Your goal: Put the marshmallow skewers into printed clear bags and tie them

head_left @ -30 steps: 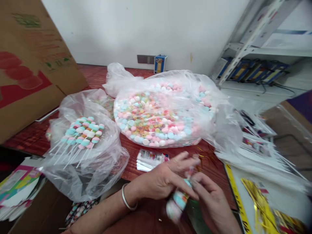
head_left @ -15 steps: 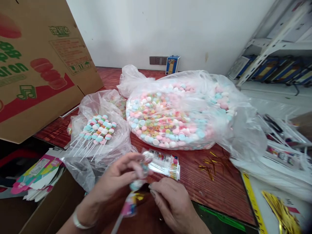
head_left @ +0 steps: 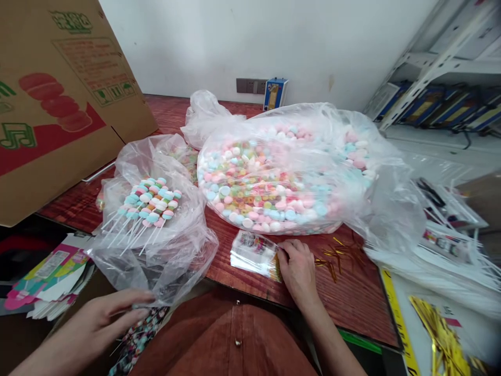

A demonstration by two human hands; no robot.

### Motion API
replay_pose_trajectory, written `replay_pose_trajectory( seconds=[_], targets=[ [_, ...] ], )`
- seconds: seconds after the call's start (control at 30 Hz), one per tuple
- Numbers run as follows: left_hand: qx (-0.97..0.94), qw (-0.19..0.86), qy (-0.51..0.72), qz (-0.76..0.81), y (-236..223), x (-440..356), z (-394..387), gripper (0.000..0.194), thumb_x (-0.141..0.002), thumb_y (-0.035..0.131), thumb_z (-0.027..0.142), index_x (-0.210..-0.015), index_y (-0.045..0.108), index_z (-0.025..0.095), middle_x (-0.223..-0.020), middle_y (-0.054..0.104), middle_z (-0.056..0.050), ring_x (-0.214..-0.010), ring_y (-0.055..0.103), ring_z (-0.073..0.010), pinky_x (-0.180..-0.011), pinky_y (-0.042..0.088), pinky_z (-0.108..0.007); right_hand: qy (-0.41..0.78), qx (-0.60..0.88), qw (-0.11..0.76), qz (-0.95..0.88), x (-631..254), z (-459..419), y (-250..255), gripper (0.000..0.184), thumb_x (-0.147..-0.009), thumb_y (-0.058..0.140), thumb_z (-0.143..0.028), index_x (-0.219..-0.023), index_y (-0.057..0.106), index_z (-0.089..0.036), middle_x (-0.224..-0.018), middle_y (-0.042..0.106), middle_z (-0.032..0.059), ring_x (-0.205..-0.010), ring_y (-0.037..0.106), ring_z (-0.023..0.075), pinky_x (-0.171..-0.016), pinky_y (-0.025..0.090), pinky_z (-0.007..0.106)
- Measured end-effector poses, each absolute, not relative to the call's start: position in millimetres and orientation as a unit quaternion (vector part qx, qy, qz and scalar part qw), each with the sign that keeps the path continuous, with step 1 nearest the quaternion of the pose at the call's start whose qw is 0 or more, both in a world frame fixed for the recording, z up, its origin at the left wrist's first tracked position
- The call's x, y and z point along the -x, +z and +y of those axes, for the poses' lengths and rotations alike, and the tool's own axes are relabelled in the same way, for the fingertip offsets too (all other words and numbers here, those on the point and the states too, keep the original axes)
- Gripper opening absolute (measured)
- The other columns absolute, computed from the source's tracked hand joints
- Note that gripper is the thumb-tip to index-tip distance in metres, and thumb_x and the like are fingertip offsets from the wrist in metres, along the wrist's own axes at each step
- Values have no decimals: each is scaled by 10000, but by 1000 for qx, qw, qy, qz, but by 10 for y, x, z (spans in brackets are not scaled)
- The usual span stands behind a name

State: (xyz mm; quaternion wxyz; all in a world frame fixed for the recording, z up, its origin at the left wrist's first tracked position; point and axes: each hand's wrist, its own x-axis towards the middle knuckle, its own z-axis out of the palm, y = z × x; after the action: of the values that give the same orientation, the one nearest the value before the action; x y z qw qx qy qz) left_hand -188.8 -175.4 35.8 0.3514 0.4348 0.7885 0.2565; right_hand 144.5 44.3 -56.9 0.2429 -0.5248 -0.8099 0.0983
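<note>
My left hand (head_left: 97, 321) hangs over the lower left, fingers stretched and thumb apart, holding nothing. Below it, several finished candy skewers (head_left: 143, 334) lie heaped, partly hidden by the hand and plastic. At the table's front edge, my right hand (head_left: 299, 269) pinches the right end of a clear printed packaging bag (head_left: 254, 253) on a small stack. Left of the stack, marshmallow candy skewers (head_left: 151, 203) with white sticks rest on a crumpled clear plastic bag (head_left: 183, 261). Gold twist ties (head_left: 332, 258) lie scattered to the right of my right hand.
A large plastic-covered tray of marshmallows and gummy rings (head_left: 270, 183) fills the table's middle. A cardboard box (head_left: 78, 104) stands at left, with printed cards (head_left: 55, 271) below it. White sticks (head_left: 442, 266) and a gold tie bundle (head_left: 438, 334) lie at right.
The wrapped candy skewer has left my left hand, which has moved down and left over the heap. My right hand has moved up and right onto the bag stack.
</note>
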Motion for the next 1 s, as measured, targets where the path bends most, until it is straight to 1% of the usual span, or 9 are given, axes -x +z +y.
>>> replay_pose_trajectory(
  seconds=[0.07,0.2,0.23,0.33,0.4,0.5,0.7,0.87,1.0],
  targets=[
    [-500,426,216,722,394,1526,-1359,256,-786,705,404,-1032,775,387,-1140,754,20,-1058,673,-270,-961,506,-364,86,519,255,-811,-1465,411,-530,203,-933,544,-169,-953,744,-198,-1014,731,86,-914,590,250,-788,385,363],
    [-577,607,216,502,259,708,-661,292,-857,627,340,-1107,751,255,-1107,750,-38,-1024,664,-219,-955,478,-323,46,496,283,-819,-1540,335,-369,223,-960,519,-170,-1019,732,-196,-1101,743,93,-1005,608,259,-904,356,408],
    [-559,651,213,467,167,527,-545,314,-853,626,332,-1127,740,230,-1109,745,-48,-1002,666,-206,-931,483,-308,43,491,286,-822,-1555,322,-327,226,-966,508,-167,-1019,726,-196,-1092,745,93,-1013,609,258,-923,346,414],
    [-485,742,193,420,-130,131,-344,351,-806,656,370,-1085,736,172,-907,739,-59,-769,661,-164,-682,506,-253,68,486,268,-829,-1549,317,-275,212,-966,504,-175,-1023,707,-201,-1063,741,83,-1006,607,247,-912,352,392],
    [-470,751,198,419,-252,6,-295,321,-795,655,392,-1002,739,161,-754,694,-33,-649,621,-140,-546,449,-214,90,487,247,-833,-1500,338,-324,182,-945,533,-183,-998,705,-214,-1023,735,62,-959,604,234,-844,370,356],
    [-477,733,215,436,-279,-14,-280,269,-810,634,397,-882,729,156,-613,622,6,-531,548,-105,-468,369,-191,96,498,223,-832,-1400,376,-466,164,-910,558,-161,-846,696,-221,-899,708,43,-866,573,230,-753,353,334],
    [-404,757,277,433,-246,103,-336,303,-788,650,411,-881,721,131,-885,711,-71,-632,622,-120,-564,473,-226,101,521,209,-821,-1373,396,-555,179,-915,516,-142,-792,637,-193,-840,658,61,-833,550,235,-745,335,333],
    [-385,762,292,432,-307,98,-362,337,-782,681,446,-885,730,129,-811,705,-63,-653,627,-131,-640,509,-259,106,507,216,-828,-1411,387,-548,130,-899,533,-153,-856,642,-209,-923,662,53,-870,554,232,-754,338,324],
    [-340,778,317,423,-334,86,-356,363,-750,739,459,-907,729,131,-945,721,-91,-711,652,-138,-671,513,-261,97,506,245,-821,-1414,387,-590,205,-919,470,-140,-764,584,-210,-817,635,55,-804,537,229,-722,340,330]
  ],
)
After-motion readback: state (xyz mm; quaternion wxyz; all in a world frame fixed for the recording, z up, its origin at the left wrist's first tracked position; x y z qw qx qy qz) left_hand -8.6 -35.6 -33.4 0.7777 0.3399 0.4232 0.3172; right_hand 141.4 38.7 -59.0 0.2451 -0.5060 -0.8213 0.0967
